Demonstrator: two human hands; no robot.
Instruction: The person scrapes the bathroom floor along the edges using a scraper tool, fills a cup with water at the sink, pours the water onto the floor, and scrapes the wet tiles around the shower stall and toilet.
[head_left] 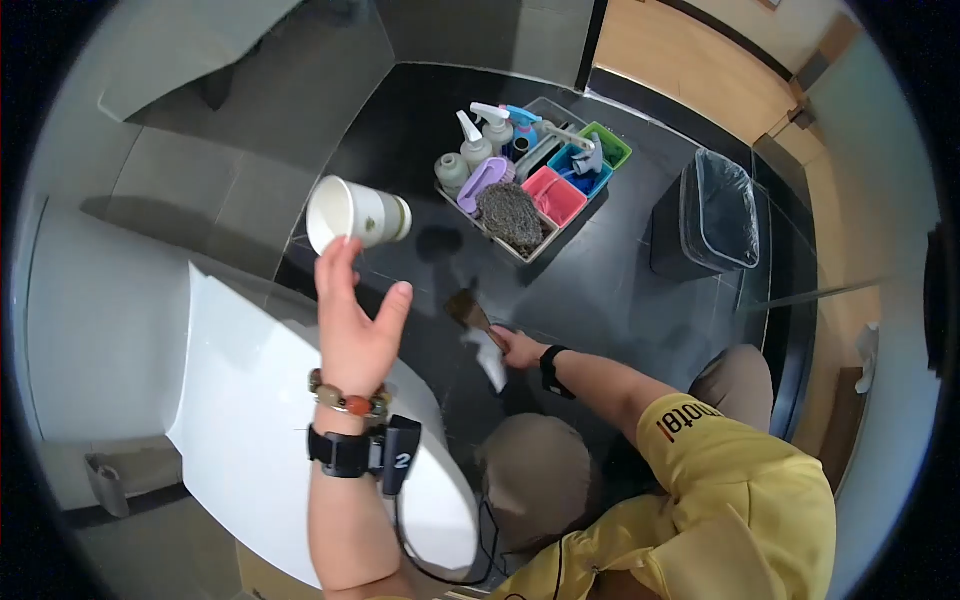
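Note:
My left hand (358,325) is raised over the white toilet (255,400), thumb and fingers apart. Just beyond its fingertips is a white paper cup (358,213), tipped on its side with its mouth to the left. The fingers overlap the cup's rim; whether they touch it I cannot tell. Low over the dark floor, my right hand (518,349) is closed around the handle of a flat brown brush (466,309), bristle end pointing up and left. A blurred white piece (490,362) shows beside that hand, its kind unclear.
A grey caddy (527,258) on the dark tiles holds spray bottles (476,148), a purple-handled brush (487,185), a grey scrubber (511,215) and coloured tubs (556,197). A black lined bin (690,225) stands to its right, near a glass panel (850,190).

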